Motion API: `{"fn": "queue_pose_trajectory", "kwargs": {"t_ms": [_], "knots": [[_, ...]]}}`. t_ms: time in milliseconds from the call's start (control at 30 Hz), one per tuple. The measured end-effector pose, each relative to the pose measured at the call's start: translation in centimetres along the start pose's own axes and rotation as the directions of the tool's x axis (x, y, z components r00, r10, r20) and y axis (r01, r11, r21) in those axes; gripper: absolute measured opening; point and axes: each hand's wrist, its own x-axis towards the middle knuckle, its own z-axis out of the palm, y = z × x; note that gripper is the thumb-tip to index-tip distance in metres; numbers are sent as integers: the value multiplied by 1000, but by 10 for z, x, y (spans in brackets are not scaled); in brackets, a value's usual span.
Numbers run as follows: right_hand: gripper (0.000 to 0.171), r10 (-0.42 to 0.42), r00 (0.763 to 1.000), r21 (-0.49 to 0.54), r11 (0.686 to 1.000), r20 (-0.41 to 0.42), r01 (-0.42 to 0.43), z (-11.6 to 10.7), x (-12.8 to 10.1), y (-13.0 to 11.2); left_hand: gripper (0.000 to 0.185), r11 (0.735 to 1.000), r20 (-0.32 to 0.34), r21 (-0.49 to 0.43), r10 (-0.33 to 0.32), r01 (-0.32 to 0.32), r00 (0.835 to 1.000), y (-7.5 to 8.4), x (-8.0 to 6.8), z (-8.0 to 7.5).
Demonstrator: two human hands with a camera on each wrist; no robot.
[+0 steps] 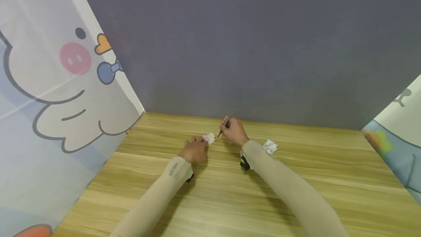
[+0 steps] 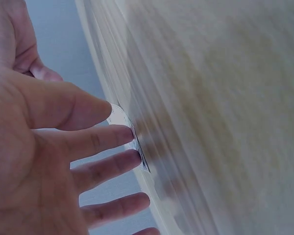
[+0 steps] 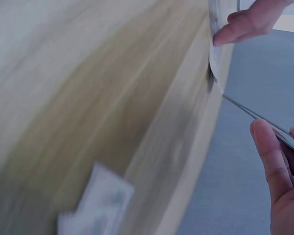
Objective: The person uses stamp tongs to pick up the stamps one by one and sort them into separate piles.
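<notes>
Left hand (image 1: 194, 150) presses straight fingers on a small clear plastic packet (image 1: 209, 138) lying on the wooden table (image 1: 230, 193). Right hand (image 1: 234, 131), just right of it, pinches thin metal tweezers (image 1: 224, 125); their long axis slants down-left, tip at the packet's right edge.

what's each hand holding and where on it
Right hand pinches thin metal tweezers near their upper end. Left hand presses straight fingertips on a small clear packet.

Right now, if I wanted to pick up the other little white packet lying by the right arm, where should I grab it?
Probably pinch the spare packet by its far right edge, coming from above. It lies flat on the wooden table, and the right sleeve crowds its near left side, so that edge looks easiest to reach.
</notes>
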Motion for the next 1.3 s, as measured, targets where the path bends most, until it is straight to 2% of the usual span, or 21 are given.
{"fn": "queue_pose_trajectory", "kwargs": {"t_ms": [233, 367, 533, 700, 933, 1133, 1300], "knots": [[5, -15, 1000, 12, 1000, 15, 15, -27, -13, 6, 44, 1000, -42, 6, 27, -27, 999, 10, 1, 3], [8, -53, 999, -72, 996, 5, 53, -50, -27, 9, 40, 994, -76, 35, 106, -103, 992, 25, 1, 5], [10, -63, 998, -177, 982, 3, 62, -77, -48, 13, 40, 978, -47, 34, 209, -208, 977, 51, -1, 7], [10, -29, 1000, -209, 978, 9, 30, -96, -65, 22, 41, 959, -11, 76, 275, -274, 961, 73, 1, 13], [11, -37, 999, -182, 982, 22, 41, -107, -78, 33, 39, 943, 22, 99, 316, -316, 949, 92, 4, 21], [10, 7, 1000, -191, 981, 27, -1, -106, -81, 38, 40, 940, 48, 107, 320, -323, 946, 98, 4, 24], [8, -2, 999, -146, 989, 37, 7, -103, -84, 41, 41, 938, 60, 121, 320, -326, 945, 100, 5, 27]]}}
